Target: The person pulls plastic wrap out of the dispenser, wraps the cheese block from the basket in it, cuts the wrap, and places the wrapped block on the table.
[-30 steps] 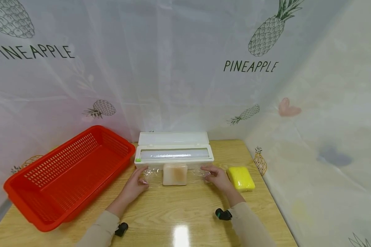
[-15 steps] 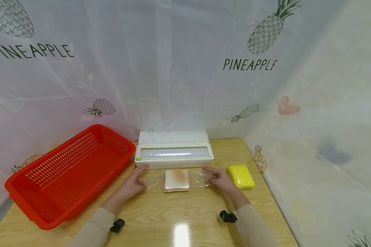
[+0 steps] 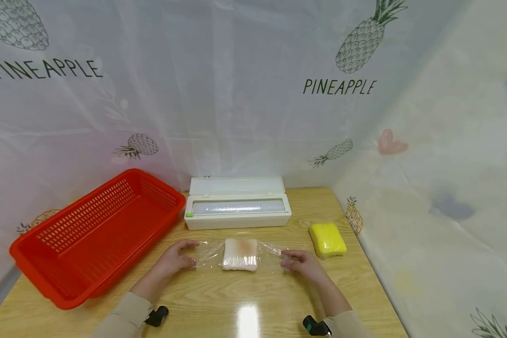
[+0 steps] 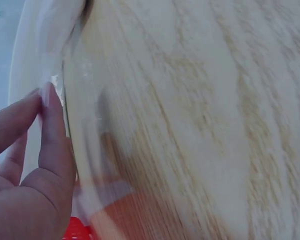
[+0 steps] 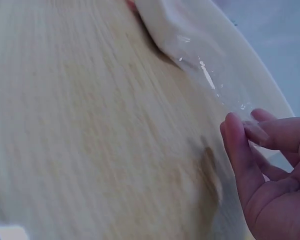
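A slice of white bread [image 3: 240, 254] with a browned patch lies across the middle of the table, wrapped in clear cling film [image 3: 211, 253]. The film stretches out past both sides of the bread. At its left end, my left hand [image 3: 175, 257] pinches the film between thumb and fingertips; the left wrist view shows this hand [image 4: 32, 165] close up. My right hand [image 3: 306, 265] pinches the opposite end. In the right wrist view, the film [image 5: 210, 75] runs from the bread to the thumb and finger of that hand [image 5: 275, 170].
Behind the bread stands a white cling film dispenser [image 3: 238, 220] with its lid raised and a roll inside. A red plastic basket [image 3: 97, 234] takes up the left side. To the right sits a yellow film-wrapped block [image 3: 327, 239] on the wooden table [image 3: 207, 305].
Both hands have drawn the wrapped bread toward the person, away from the dispenser. The bread stood against the dispenser's front edge earlier; a gap now separates them. The film ends stay pinched.
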The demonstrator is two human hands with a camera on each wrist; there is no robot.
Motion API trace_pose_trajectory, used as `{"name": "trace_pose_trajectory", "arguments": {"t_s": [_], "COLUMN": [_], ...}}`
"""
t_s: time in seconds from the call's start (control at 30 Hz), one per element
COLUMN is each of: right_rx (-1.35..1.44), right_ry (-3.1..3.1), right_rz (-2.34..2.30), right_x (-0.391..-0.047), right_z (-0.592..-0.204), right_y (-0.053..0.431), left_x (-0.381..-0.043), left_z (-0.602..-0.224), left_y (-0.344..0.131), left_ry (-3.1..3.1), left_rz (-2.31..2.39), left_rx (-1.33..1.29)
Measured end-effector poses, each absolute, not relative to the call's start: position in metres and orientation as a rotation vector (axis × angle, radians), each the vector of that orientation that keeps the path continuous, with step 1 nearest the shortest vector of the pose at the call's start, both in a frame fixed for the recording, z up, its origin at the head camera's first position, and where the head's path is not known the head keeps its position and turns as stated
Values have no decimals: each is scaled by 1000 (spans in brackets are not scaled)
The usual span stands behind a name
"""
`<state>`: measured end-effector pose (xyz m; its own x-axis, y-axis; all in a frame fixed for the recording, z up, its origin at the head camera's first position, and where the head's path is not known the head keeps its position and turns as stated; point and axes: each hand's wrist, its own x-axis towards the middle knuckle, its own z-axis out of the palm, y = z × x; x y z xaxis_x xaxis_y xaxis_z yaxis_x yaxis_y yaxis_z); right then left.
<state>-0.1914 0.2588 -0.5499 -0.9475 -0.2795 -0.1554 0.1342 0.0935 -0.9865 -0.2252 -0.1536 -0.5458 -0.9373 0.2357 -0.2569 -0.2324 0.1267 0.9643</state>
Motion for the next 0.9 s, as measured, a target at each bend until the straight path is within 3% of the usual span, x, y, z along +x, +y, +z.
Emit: {"name": "trace_pose_trajectory", "arguments": {"t_s": [0.37, 0.67, 0.9], "right_rx": [-14, 51, 171], "right_ry": [2040, 2108, 1963], "right_rz": [-2029, -2086, -2144], "right_x": [-165, -169, -180], "right_z": [-554, -560, -557], "right_y": [255, 261, 253], "left_x": [-229, -248, -262], "left_z": [-546, -554, -553], "left_y": [-166, -160, -152], "left_ry": [1921, 1984, 1962], "left_rz": [1878, 1881, 1836], "left_rx": [180, -85, 21]}}
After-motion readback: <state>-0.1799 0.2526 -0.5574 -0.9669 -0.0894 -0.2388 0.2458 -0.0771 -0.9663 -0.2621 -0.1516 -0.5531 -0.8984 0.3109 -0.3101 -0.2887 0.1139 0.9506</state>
